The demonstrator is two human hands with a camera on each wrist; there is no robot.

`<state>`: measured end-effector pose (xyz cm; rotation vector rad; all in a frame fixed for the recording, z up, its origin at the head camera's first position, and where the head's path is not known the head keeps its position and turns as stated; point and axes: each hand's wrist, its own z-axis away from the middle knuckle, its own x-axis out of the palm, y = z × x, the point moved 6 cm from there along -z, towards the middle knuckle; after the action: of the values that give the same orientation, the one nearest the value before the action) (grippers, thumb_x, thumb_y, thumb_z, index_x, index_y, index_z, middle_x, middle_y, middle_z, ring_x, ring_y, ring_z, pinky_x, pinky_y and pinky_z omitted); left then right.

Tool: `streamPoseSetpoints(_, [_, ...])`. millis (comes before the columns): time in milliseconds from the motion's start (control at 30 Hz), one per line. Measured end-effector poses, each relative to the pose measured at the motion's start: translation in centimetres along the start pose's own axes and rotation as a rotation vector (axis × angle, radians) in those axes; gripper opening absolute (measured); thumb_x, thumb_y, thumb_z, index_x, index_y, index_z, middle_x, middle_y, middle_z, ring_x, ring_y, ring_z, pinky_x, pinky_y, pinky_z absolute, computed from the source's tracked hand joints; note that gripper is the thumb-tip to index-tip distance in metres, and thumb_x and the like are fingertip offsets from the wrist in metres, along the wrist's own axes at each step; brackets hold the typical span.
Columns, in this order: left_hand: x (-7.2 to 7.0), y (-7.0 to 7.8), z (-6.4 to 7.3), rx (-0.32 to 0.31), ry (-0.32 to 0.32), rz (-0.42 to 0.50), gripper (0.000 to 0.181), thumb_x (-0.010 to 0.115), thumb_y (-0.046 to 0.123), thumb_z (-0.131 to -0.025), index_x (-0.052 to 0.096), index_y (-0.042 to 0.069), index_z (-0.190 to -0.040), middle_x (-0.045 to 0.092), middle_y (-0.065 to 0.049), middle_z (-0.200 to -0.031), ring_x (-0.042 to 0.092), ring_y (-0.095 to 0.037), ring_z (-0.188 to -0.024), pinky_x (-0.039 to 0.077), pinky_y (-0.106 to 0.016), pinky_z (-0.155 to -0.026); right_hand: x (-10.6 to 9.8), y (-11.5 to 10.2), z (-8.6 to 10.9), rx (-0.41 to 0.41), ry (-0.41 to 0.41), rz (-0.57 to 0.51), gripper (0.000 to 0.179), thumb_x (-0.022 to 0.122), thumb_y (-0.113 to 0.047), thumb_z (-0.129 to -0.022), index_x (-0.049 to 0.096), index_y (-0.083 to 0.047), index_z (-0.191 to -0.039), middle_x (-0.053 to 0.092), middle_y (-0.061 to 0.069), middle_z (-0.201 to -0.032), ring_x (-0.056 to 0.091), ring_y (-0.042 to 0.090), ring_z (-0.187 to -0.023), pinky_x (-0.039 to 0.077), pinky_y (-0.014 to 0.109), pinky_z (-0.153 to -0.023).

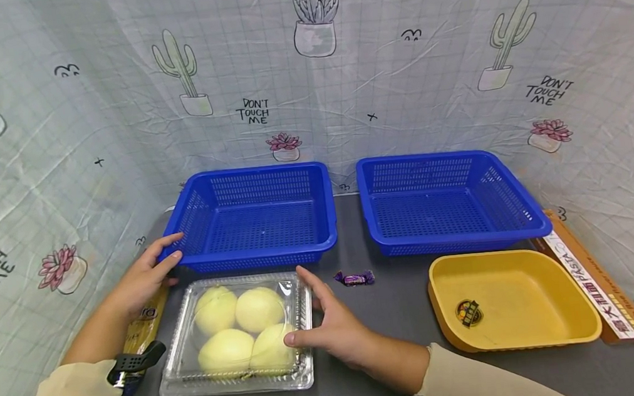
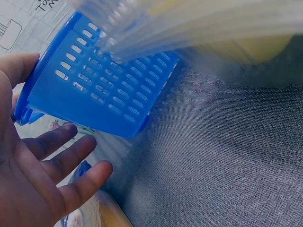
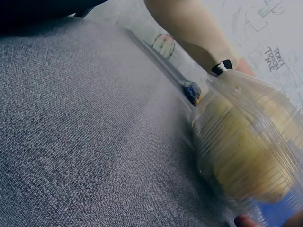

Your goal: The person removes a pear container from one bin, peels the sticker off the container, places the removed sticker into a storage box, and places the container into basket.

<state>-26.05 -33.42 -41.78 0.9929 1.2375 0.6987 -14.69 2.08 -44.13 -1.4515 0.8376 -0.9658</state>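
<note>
A clear plastic clamshell box point(image 1: 186, 354) with several pale yellow-green fruits point(image 1: 225, 350) inside sits in front of the left blue basket point(image 1: 262, 253). My right hand point(image 1: 340, 331) grips its right side, thumb over the lid and index finger along the back right corner. In the right wrist view only a fingertip point(image 3: 246, 221) shows, at the edge of the box. My left hand point(image 1: 143, 276) holds the front left corner of that basket. In the left wrist view its thumb and a finger straddle the rim point(image 2: 35, 90), the other fingers spread below.
A second blue basket point(image 1: 459, 240) stands at the back right. A purple-wrapped candy point(image 1: 355, 278) lies between the baskets and the front. To the right are a yellow tub point(image 1: 516, 306) and a brown pasta box point(image 1: 596, 287). A yellow packet point(image 1: 142, 333) lies under my left forearm.
</note>
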Motion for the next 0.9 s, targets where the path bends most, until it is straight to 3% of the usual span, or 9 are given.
streamPoseSetpoints(100, [0.0,-0.2,-0.1,-0.002,-0.001,0.002,0.061,0.047,0.033,-0.116,0.026,0.007,-0.168,0.016,-0.027,-0.170,0.052,0.001,-0.114,0.059,-0.032,-0.087,0.0,0.2,-0.1,0.024,0.008,-0.026,0.112,0.088,0.001,-0.079,0.027,-0.019,-0.171,0.033,0.022,-0.164,0.053,0.031,-0.126,0.056,0.037,-0.094])
streamPoseSetpoints(400, [-0.1,-0.3,-0.1,-0.006,-0.004,-0.013,0.061,0.047,0.034,-0.116,0.026,0.008,-0.168,0.015,-0.025,-0.171,0.049,0.001,-0.117,0.059,-0.033,-0.088,0.2,0.7,-0.5,0.099,0.025,-0.114,0.101,0.085,0.003,-0.080,0.031,-0.016,-0.163,0.027,0.020,-0.163,0.054,0.032,-0.121,0.060,0.040,-0.086])
streamPoseSetpoints(533, [-0.1,-0.3,0.0,-0.003,-0.005,-0.003,0.061,0.047,0.034,-0.116,0.026,0.009,-0.168,0.015,-0.026,-0.171,0.050,0.001,-0.116,0.059,-0.032,-0.088,0.3,0.6,-0.8,0.097,0.017,-0.100,0.104,0.084,0.004,-0.079,0.029,-0.018,-0.165,0.025,0.018,-0.167,0.052,0.032,-0.120,0.057,0.037,-0.085])
streamPoseSetpoints(633, [0.0,-0.3,0.0,0.000,-0.008,0.011,0.061,0.047,0.033,-0.116,0.026,0.009,-0.168,0.015,-0.026,-0.171,0.050,0.001,-0.117,0.059,-0.032,-0.088,0.4,0.6,-1.0,0.103,-0.009,-0.104,0.107,0.082,0.005,-0.079,0.026,-0.018,-0.167,0.035,0.021,-0.163,0.054,0.030,-0.119,0.057,0.035,-0.086])
streamPoseSetpoints(767, [0.0,-0.3,0.1,0.003,-0.012,0.012,0.061,0.046,0.034,-0.117,0.025,0.009,-0.168,0.013,-0.025,-0.171,0.048,-0.001,-0.119,0.058,-0.031,-0.089,0.6,0.5,-1.2,0.138,-0.046,-0.152,0.103,0.078,0.007,-0.079,0.027,-0.015,-0.165,0.055,0.024,-0.142,0.064,0.025,-0.111,0.060,0.034,-0.082])
streamPoseSetpoints(900, [0.2,-0.3,0.1,0.009,-0.019,0.024,0.061,0.046,0.034,-0.117,0.024,0.010,-0.168,0.013,-0.026,-0.171,0.047,0.000,-0.120,0.058,-0.032,-0.088,0.6,0.5,-1.4,0.164,-0.042,-0.176,0.096,0.076,0.007,-0.078,0.030,-0.014,-0.159,0.061,0.020,-0.130,0.066,0.021,-0.101,0.059,0.032,-0.075])
